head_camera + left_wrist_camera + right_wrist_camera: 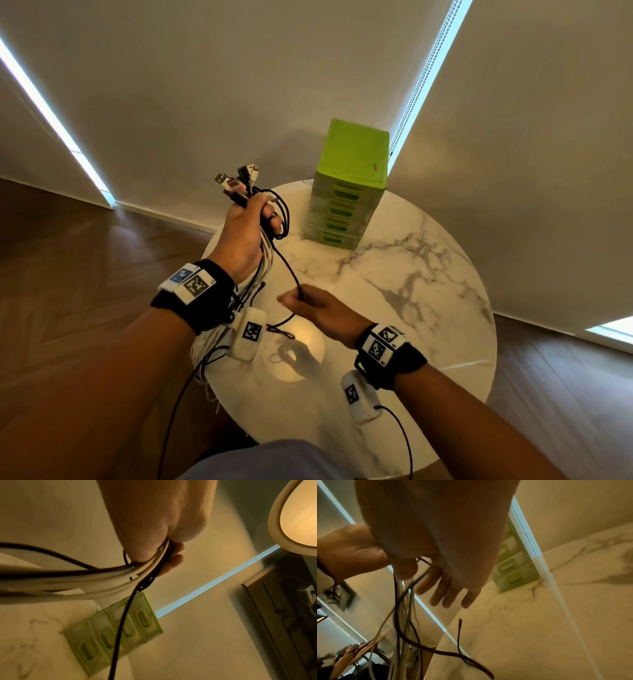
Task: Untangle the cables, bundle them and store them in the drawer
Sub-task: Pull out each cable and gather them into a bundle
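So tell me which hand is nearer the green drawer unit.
Left. The left hand grips the cable bundle raised just beside the green drawer unit; the right hand pinches a dark cable nearer the body.

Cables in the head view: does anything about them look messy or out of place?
Yes. The cables, gripped by the left hand, dangle uneven off the table edge. One dark cable strays to the right hand. The drawer unit is shut.

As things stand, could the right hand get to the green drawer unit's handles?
Probably yes: bare tabletop lies between the right hand and the drawer unit, but it pinches a dark cable.
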`<state>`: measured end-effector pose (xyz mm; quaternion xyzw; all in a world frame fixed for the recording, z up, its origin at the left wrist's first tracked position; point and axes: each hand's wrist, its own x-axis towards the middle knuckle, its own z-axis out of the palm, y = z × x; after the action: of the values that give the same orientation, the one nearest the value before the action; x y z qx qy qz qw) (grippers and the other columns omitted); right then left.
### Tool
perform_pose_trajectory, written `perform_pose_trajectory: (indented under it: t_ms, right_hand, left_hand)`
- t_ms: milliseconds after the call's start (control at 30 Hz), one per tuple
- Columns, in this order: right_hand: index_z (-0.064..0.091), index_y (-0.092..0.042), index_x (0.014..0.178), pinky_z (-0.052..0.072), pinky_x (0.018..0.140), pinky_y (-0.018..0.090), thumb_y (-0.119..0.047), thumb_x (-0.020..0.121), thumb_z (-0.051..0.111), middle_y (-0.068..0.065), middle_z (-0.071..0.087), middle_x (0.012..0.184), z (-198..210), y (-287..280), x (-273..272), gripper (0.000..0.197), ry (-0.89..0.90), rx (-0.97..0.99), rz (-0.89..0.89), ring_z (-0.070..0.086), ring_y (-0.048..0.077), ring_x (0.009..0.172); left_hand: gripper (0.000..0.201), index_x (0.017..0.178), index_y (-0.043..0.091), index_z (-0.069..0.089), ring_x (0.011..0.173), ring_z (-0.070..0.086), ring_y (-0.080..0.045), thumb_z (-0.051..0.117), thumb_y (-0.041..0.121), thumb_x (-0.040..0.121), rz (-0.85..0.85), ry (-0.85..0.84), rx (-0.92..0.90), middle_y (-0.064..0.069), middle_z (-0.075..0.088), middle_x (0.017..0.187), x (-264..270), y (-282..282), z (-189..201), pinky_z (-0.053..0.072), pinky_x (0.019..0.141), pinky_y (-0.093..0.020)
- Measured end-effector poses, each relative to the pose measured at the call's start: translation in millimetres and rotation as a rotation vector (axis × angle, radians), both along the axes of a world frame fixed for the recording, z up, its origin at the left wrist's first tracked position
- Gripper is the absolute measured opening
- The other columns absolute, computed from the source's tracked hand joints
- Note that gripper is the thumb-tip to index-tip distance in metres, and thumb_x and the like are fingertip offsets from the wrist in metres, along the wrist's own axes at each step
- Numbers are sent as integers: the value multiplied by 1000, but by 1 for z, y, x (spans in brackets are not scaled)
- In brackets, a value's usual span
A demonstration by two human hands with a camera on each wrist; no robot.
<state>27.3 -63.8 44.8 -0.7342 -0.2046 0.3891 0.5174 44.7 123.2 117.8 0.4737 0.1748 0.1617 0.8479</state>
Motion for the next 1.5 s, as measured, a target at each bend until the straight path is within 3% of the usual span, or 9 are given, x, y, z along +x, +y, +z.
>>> perform_pose_trajectory:
  t_ms: [233, 367, 533, 667, 767, 933, 1233, 1367, 1500]
  right_hand:
    - [51, -9, 88, 46, 107, 37, -48, 107, 34, 18, 73, 91, -13, -24, -10, 47, 184, 8, 39, 70, 27, 106]
    - [51, -13, 76, 43, 66, 33, -62, 98, 48, 5, 50, 57, -6, -24, 25, 54, -72, -188, -269, 52, 13, 52]
    - [50, -15, 77, 40, 68, 40, -48, 105, 40, 1, 46, 70, 32, -7, 52, 44, -276, -88, -445, 44, 16, 67]
    - [51, -18, 78, 38, 67, 36, -31, 106, 36, -8, 49, 69, 62, -1, 46, 34, -432, 1, -248, 45, 12, 66]
    - [61, -8, 104, 49, 75, 38, -26, 104, 37, -3, 66, 86, 64, -4, 37, 31, -474, 28, -116, 60, 17, 80]
    - [59, -22, 110, 43, 79, 11, -27, 109, 41, -16, 65, 98, 69, -26, 24, 19, -535, -15, -20, 60, -6, 87]
    - [55, -26, 90, 48, 80, 41, -51, 107, 34, 5, 64, 87, 55, -127, 1, 37, -480, -436, -223, 61, 26, 87]
    - [55, -21, 90, 40, 70, 32, -42, 108, 39, -8, 58, 77, 47, -182, -22, 33, -452, -474, -381, 54, 5, 70]
    - [59, -27, 107, 54, 74, 33, -45, 103, 51, -5, 69, 87, 37, -219, -56, 20, -325, -495, -404, 63, 6, 72]
  left_hand:
    - [21, 86, 20, 44, 49, 40, -7, 45, 13, 105, 43, -63, 89, 10, 44, 62, -8, 30, 10, 38, 54, -25]
    - [26, 82, 22, 47, 56, 33, -9, 46, 12, 105, -99, 14, 294, 9, 40, 63, -15, 8, 2, 28, 57, -27]
    - [25, 83, 20, 48, 55, 24, -10, 48, 25, 108, -347, 139, 397, 8, 30, 61, -31, -37, -16, 19, 55, -31]
    - [29, 89, 18, 54, 56, 23, -9, 50, 42, 105, -357, 222, 224, 7, 29, 65, -28, -52, -18, 14, 59, -32]
    - [34, 79, 23, 58, 50, 30, -9, 53, 48, 102, -415, 276, 162, 8, 37, 56, -21, -53, -16, 26, 50, -24]
    - [22, 86, 14, 61, 49, 39, -10, 58, 28, 101, -450, 283, 129, 5, 45, 55, -13, -59, -14, 34, 50, -25]
    - [20, 88, 21, 54, 55, 29, -9, 56, 8, 102, -426, 63, 164, 6, 37, 65, 8, -111, -2, 25, 56, -27]
    - [25, 80, 22, 54, 56, 29, -8, 60, 8, 101, -549, -7, 250, 3, 35, 67, 2, -151, -7, 25, 56, -24]
    - [14, 89, 17, 58, 57, 35, -5, 60, 12, 101, -722, -50, 352, 10, 41, 63, -19, -200, -16, 34, 55, -16]
